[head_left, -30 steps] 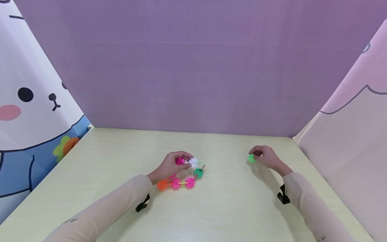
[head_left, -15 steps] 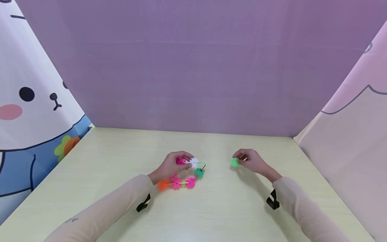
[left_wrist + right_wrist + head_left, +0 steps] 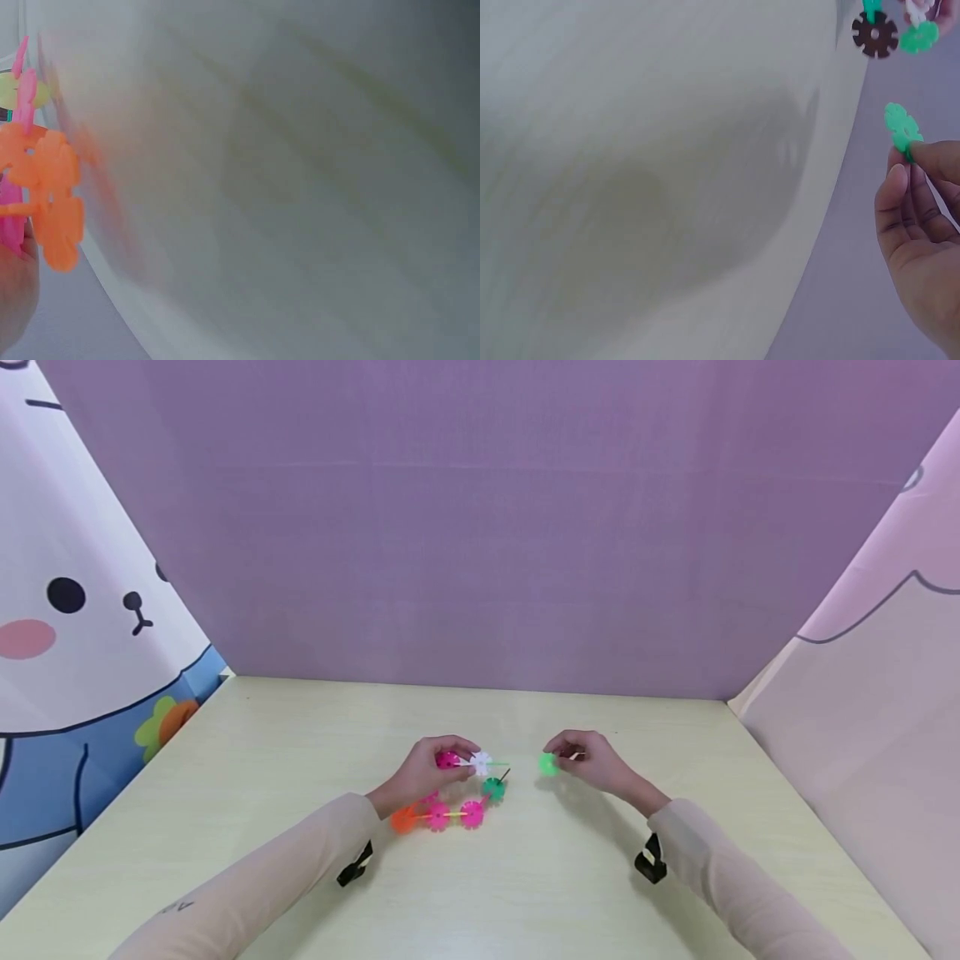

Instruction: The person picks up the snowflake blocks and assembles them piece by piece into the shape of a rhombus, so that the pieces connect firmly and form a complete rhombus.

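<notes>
In the head view my left hand (image 3: 420, 772) grips a joined chain of notched plastic snowflake discs near its magenta disc (image 3: 447, 760) and white disc (image 3: 481, 763). A green disc (image 3: 919, 36) stands at the chain's end, seen edge-on from the head. Other links include a teal disc (image 3: 493, 789), a brown disc (image 3: 875, 34), pink discs (image 3: 438, 816) and an orange disc (image 3: 58, 199). My right hand (image 3: 592, 762) pinches a single light green snowflake disc (image 3: 549, 765) between thumb and fingertips, a short gap to the right of the chain.
A pale wood-grain table (image 3: 480, 893) lies under both hands. Behind it rises a purple cloth panel (image 3: 480, 527). Printed side panels stand at the left (image 3: 82, 652) and right (image 3: 870, 693). Black wrist straps (image 3: 651, 860) hang below the sleeves.
My right hand has moved left with the light green disc, closing much of the distance to the chain. The left hand and its chain have stayed nearly still.
</notes>
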{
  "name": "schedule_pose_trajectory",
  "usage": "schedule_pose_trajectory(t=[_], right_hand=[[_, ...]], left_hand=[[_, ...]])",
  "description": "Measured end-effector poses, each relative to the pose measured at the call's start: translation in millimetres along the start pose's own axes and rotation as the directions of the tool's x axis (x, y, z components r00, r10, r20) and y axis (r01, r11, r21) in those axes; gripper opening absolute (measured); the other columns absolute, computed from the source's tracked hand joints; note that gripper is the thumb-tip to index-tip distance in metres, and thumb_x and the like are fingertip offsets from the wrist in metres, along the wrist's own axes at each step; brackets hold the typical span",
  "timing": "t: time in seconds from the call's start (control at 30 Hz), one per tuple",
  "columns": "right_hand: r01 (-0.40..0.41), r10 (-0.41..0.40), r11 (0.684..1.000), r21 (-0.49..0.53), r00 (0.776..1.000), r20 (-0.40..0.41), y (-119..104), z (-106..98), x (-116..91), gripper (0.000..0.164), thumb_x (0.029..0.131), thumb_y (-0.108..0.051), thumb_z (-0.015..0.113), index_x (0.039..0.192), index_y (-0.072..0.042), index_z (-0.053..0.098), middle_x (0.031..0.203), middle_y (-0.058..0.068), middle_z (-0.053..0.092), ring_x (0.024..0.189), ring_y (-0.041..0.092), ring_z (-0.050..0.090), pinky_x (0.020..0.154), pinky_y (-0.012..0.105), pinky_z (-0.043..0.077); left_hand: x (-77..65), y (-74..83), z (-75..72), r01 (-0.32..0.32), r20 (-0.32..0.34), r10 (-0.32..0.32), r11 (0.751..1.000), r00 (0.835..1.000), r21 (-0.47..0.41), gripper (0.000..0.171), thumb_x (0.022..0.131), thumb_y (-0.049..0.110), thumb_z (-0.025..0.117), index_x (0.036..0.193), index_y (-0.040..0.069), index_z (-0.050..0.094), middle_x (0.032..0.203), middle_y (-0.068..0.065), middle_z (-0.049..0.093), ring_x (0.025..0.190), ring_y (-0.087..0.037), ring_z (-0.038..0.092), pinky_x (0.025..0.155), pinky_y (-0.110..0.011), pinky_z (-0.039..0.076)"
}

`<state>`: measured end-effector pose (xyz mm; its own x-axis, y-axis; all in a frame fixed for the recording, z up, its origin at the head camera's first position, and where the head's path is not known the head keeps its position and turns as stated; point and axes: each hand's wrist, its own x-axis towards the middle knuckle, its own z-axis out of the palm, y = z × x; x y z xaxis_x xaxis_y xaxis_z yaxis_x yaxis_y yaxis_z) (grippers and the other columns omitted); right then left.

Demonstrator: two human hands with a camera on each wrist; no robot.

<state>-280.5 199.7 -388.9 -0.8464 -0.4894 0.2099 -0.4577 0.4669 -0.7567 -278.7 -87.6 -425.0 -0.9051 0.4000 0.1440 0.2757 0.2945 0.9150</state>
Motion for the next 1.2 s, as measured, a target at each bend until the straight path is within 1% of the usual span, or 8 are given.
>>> schedule_pose_trajectory(t=[0.13,0.27,0.47,0.57,0.67,0.87,0.97,1.2], right_hand=[[0.019,-0.019,0.999,0.035,1.0,-0.001,1.8,8.5,5.2,0.014,0.083,0.007,0.057,0.096,0.006,0.063,0.085,0.019,0.062,0.073,0.01,0.055,0.06,0.019,0.047],[0.016,-0.016,0.998,0.066,1.0,0.004,-7.5,16.3,7.4,0.014,0.083,0.009,0.056,0.096,0.008,0.062,0.084,0.022,0.061,0.072,0.015,0.055,0.058,0.019,0.047],[0.017,-0.018,0.996,0.086,1.0,0.012,0.9,26.4,14.3,0.014,0.084,0.005,0.058,0.096,0.004,0.063,0.085,0.019,0.062,0.071,0.012,0.053,0.056,0.019,0.047],[0.026,-0.029,0.994,0.102,0.999,0.019,0.2,28.8,16.0,0.014,0.084,0.004,0.058,0.097,0.004,0.063,0.085,0.019,0.062,0.071,0.012,0.053,0.056,0.019,0.048],[0.012,-0.014,0.994,0.106,1.0,0.022,-2.7,31.0,17.7,0.014,0.084,0.004,0.058,0.097,0.004,0.063,0.086,0.019,0.062,0.071,0.013,0.054,0.056,0.019,0.048],[-0.008,0.004,0.993,0.115,0.999,0.037,-24.1,29.1,15.9,0.015,0.084,0.008,0.054,0.097,0.011,0.06,0.087,0.026,0.06,0.073,0.021,0.054,0.057,0.02,0.048],[-0.018,0.013,0.994,0.11,0.999,0.05,-35.9,26.2,13.8,0.016,0.084,0.009,0.054,0.098,0.012,0.06,0.088,0.028,0.059,0.073,0.021,0.054,0.057,0.02,0.048],[-0.037,0.031,0.994,0.107,0.998,0.055,-42.2,25.0,13.6,0.015,0.084,0.008,0.054,0.097,0.011,0.061,0.088,0.028,0.06,0.072,0.021,0.053,0.056,0.017,0.046]], left_hand=[[-0.9,1.6,0.1,0.003,0.0,-0.003,1.0,1.0,-0.005,0.027,0.08,0.013,0.07,0.106,0.017,0.064,0.097,-0.003,0.064,0.077,-0.018,0.063,0.064,-0.029,0.054],[-1.8,3.1,0.3,0.009,-0.002,-0.009,1.0,1.0,-0.004,0.027,0.08,0.013,0.07,0.106,0.017,0.064,0.097,-0.003,0.064,0.077,-0.018,0.063,0.065,-0.028,0.053],[-2.2,3.0,0.1,0.009,-0.009,-0.008,1.0,1.0,0.006,0.027,0.08,0.015,0.07,0.107,0.017,0.064,0.097,-0.002,0.065,0.074,-0.018,0.061,0.063,-0.024,0.052],[-2.3,2.5,0.1,0.0,-0.012,0.0,1.0,1.0,0.007,0.028,0.08,0.014,0.07,0.107,0.016,0.064,0.097,-0.003,0.065,0.075,-0.017,0.062,0.064,-0.023,0.052],[-2.2,2.3,0.0,0.004,-0.012,-0.004,1.0,1.0,0.008,0.027,0.08,0.014,0.07,0.106,0.017,0.064,0.097,-0.002,0.065,0.077,-0.015,0.063,0.065,-0.023,0.053],[-1.9,2.4,-0.9,-0.015,-0.011,0.015,1.0,1.0,0.003,0.027,0.08,0.015,0.07,0.107,0.014,0.064,0.099,-0.006,0.065,0.075,-0.017,0.061,0.064,-0.021,0.052],[-2.2,3.4,-1.3,-0.017,-0.013,0.017,1.0,1.0,-0.002,0.028,0.08,0.014,0.07,0.108,0.012,0.064,0.099,-0.009,0.065,0.074,-0.019,0.06,0.062,-0.02,0.051],[-1.7,3.0,-1.7,-0.02,-0.013,0.02,1.0,1.0,-0.006,0.029,0.08,0.015,0.07,0.108,0.012,0.064,0.1,-0.009,0.065,0.073,-0.025,0.06,0.061,-0.021,0.05]])
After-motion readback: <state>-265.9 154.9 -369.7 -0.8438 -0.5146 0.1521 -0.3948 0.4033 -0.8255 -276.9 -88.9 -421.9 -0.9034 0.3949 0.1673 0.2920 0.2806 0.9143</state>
